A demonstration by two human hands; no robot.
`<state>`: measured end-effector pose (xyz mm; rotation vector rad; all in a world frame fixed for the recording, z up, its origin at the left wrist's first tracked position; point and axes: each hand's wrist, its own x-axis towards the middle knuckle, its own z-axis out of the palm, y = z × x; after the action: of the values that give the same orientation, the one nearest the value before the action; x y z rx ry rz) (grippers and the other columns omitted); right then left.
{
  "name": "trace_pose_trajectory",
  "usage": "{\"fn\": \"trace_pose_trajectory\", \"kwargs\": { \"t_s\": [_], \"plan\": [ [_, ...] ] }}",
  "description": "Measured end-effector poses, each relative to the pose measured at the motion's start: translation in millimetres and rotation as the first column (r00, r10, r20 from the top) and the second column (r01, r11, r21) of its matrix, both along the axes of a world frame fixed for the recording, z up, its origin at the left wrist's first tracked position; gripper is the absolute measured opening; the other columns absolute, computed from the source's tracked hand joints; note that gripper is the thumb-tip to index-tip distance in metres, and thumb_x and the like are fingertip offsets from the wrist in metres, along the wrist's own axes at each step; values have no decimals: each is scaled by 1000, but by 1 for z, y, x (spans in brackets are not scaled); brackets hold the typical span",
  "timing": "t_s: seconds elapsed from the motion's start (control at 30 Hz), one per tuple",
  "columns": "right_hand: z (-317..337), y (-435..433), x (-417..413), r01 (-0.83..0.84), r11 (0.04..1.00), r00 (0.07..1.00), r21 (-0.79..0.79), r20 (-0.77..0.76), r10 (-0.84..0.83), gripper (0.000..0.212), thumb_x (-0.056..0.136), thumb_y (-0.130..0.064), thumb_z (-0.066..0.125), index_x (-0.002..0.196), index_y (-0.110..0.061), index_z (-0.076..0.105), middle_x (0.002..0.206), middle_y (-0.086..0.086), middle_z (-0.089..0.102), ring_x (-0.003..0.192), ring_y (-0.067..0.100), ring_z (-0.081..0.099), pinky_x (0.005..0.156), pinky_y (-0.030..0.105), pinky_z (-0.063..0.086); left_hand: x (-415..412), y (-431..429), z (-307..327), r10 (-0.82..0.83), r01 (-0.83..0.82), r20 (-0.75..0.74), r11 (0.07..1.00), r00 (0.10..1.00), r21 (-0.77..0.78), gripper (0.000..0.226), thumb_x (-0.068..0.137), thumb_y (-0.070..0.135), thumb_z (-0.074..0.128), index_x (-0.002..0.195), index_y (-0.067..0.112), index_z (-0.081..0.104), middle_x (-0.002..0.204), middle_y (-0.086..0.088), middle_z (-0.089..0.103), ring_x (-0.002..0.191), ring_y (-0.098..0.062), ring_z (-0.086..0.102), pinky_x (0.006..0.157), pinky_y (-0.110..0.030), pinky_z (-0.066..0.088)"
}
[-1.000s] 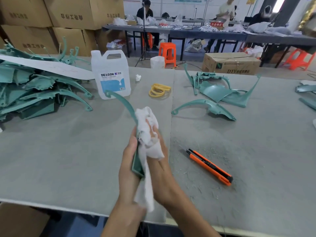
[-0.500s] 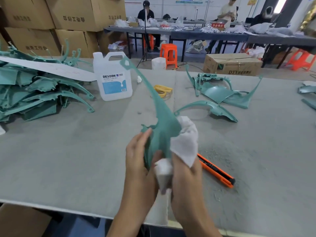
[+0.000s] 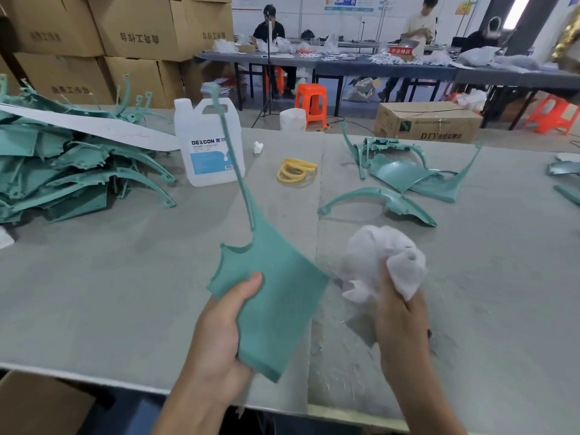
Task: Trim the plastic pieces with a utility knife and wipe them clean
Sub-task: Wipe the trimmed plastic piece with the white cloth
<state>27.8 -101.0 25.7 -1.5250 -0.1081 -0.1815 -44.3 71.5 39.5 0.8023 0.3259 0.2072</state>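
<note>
Gripping teal flat plastic piece (image 3: 282, 296) with long thin stem in left hand (image 3: 216, 337), above grey table (image 3: 94, 293) near front edge. Thumb clamped on front face, fingers hidden behind. Stem pointing up and away. Clutching crumpled white wipe cloth (image 3: 376, 249) in right hand (image 3: 401, 321), fingers curled tight round it, just beside piece's right corner; contact not discernible. Heaped teal offcuts (image 3: 62, 177) at far left of table.

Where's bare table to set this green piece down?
Widest bare patch: table left of the left hand gripping the green piece, between the pile, the jug and the near edge. Another: right of the right hand gripping the cloth, nearer than the arched piece. Crowded: the pile far left, the cluster behind the arched piece.
</note>
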Motion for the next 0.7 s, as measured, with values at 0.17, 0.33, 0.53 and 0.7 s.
{"fn": "trace_pose_trajectory", "kwargs": {
  "t_s": [0.17,0.33,0.53,0.7],
  "plan": [
    [16,17,-1,-280,924,926,-262,181,332,32,102,-33,51,125,-54,60,122,-24,62,110,6,66,83,21,56,-6,-5,-1,-243,244,-41,969,969,28,36,62,17,72,96,7,80,104,-23,74,83,-34,75,64,-37,61],
    [12,31,-15,-170,632,812,-756,256,524,62,101,-46,24,157,-23,37,163,-13,28,152,6,23,124,33,22,-1,-10,13,-266,259,-60,961,962,-97,47,88,46,60,119,15,74,119,-14,72,105,-30,71,82,-42,60],
    [-22,55,-64,-214,699,701,-683,391,596,64,107,-48,21,154,-8,39,163,5,34,153,24,29,117,48,35,7,-4,13,-403,341,-67,842,913,-418,54,56,43,98,70,30,48,54,16,54,53,7,52,55,-9,45],
    [-1,65,-31,-387,823,864,-415,148,481,49,103,-44,27,149,-38,42,155,-31,31,149,0,22,123,49,20,13,-27,4,-92,89,7,933,996,-349,42,71,42,81,103,16,81,113,-9,75,105,-20,72,88,-33,58]
  ]
}}
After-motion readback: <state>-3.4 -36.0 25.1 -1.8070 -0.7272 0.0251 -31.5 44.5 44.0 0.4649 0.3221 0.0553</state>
